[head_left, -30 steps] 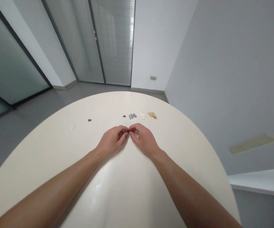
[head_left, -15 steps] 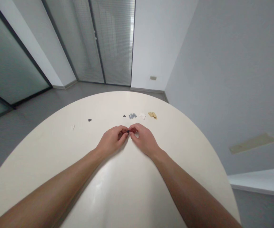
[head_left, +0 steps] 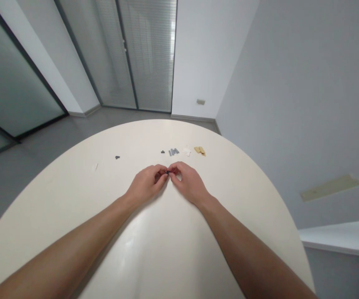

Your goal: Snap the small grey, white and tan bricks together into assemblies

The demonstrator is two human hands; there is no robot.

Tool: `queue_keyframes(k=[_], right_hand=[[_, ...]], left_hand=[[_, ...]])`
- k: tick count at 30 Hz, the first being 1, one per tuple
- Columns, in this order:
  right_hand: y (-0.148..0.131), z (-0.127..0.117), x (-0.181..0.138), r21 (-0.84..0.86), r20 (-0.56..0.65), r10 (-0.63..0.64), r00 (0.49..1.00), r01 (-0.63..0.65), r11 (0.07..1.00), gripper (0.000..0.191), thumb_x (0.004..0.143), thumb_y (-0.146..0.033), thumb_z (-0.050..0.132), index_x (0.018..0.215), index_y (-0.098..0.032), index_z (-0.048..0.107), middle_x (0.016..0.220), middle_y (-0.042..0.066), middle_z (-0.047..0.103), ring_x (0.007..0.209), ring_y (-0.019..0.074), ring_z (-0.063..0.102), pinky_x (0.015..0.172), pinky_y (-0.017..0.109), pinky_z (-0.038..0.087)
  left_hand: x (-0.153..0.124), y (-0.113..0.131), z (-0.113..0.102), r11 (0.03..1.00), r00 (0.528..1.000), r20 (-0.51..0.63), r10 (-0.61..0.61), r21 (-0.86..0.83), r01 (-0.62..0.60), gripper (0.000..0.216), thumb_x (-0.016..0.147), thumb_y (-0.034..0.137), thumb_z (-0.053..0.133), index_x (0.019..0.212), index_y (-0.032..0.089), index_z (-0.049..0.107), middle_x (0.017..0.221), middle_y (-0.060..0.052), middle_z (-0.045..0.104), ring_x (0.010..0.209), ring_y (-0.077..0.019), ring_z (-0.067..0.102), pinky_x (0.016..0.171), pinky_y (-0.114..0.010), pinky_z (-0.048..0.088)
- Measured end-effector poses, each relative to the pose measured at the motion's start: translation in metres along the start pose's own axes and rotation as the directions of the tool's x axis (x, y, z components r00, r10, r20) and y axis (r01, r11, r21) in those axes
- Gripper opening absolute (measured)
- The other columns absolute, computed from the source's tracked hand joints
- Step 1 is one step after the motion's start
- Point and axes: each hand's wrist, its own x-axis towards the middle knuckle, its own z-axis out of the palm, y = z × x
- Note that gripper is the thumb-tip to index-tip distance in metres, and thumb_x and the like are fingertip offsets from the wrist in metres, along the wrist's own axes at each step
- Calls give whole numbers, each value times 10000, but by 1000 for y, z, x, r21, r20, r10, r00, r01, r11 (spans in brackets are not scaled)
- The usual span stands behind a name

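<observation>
A pale, round-edged desk spreads beneath the fingers. Just beyond them lies a small black piece; beyond and to their right, in a row, come grey pieces, white pieces and tan pieces. Well to the fingers' left lie a dark piece and, farther out, a thin white strip

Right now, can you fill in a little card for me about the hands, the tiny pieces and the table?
Left hand: pinching a tiny dark thing
Right hand: pinching it too
Beyond the hands, left to right: black piece, gray pieces, white pieces, tan pieces
Farther left: lone dark piece, thin white strip
Table: pale, with a curved edge
Held thing's shape: too small to tell
</observation>
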Motion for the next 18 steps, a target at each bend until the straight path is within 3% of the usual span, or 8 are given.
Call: queue_keyframes(k=[18], right_hand=[[1, 1, 0, 3, 5, 3, 1000, -3, 1000, 120, 912, -172, 569, 1003, -223, 628, 990, 18, 697, 891, 159, 650, 857, 314, 488]], left_hand=[[0, 0, 0, 1000, 1000, -1, 2, 10, -2, 219, 937, 299, 532, 1059, 224, 698, 907, -38, 731, 807, -197, 640, 712, -321, 451]])
